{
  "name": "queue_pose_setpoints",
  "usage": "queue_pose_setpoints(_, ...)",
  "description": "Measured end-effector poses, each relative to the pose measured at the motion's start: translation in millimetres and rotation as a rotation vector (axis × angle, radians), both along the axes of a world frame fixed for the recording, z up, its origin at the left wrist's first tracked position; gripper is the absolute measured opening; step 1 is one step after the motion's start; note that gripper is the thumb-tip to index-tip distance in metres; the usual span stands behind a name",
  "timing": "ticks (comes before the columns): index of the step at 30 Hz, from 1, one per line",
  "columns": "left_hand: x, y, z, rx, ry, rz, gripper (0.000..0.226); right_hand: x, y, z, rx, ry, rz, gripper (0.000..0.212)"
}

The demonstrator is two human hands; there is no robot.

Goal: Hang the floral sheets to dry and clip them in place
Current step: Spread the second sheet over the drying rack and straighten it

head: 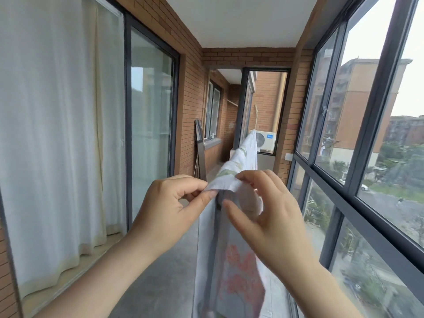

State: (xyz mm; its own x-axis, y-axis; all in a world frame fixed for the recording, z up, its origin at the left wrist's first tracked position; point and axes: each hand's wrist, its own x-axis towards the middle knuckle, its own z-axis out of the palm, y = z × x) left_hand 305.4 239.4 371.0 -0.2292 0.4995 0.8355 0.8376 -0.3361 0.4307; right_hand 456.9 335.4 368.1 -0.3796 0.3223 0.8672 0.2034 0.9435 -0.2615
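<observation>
Now sheet [229, 179] btwn L hand [169, 207], R hand [271, 214].

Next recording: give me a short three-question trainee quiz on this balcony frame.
1. True or false: the left hand pinches the near edge of the floral sheet.
2. What sits beyond the sheet's far end? A) air-conditioner unit B) bicycle C) ladder
3. Fill in: the white curtain hangs on the person's ____ side.
Key: 1 true; 2 A; 3 left.
</observation>
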Motion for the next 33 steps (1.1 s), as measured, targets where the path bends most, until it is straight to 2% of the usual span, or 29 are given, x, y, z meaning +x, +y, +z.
queue_pose_setpoints(2,4,-5,1,-0.022,0.023,-0.010,0.017,-3,-6,-2,0.064,0.019,-0.089,0.036)
queue_pose_setpoints(4,10,-11,2,-0.030,0.058,0.001,0.015,-5,-8,1,0.118,0.070,-0.131,0.031)
queue_pose_setpoints(8,20,-26,-1,-0.040,0.092,0.040,0.015,8,-14,7,0.196,0.094,-0.025,0.015)
queue_pose_setpoints(12,32,-42,-11,-0.029,0.023,0.096,0.011,27,-24,8,0.245,0.116,0.030,0.008)
queue_pose_setpoints(17,55,-63,-19,-0.022,-0.019,0.183,0.013,32,-45,11,0.079,0.101,0.182,0.005)
queue_pose_setpoints(20,63,-80,-23,-0.034,-0.035,0.245,0.018,34,-59,12,0.069,0.075,0.231,0.003)
queue_pose_setpoints(28,69,-103,-23,-0.089,-0.211,0.234,0.012,22,-86,24,-0.019,0.007,0.257,0.005)
queue_pose_setpoints(30,69,-103,-27,-0.158,-0.295,0.161,0.005,14,-90,34,-0.064,0.005,0.268,0.007)
queue_pose_setpoints(33,65,-100,-41,-0.296,-0.325,0.135,0.022,3,-95,42,-0.117,0.020,0.268,0.008)
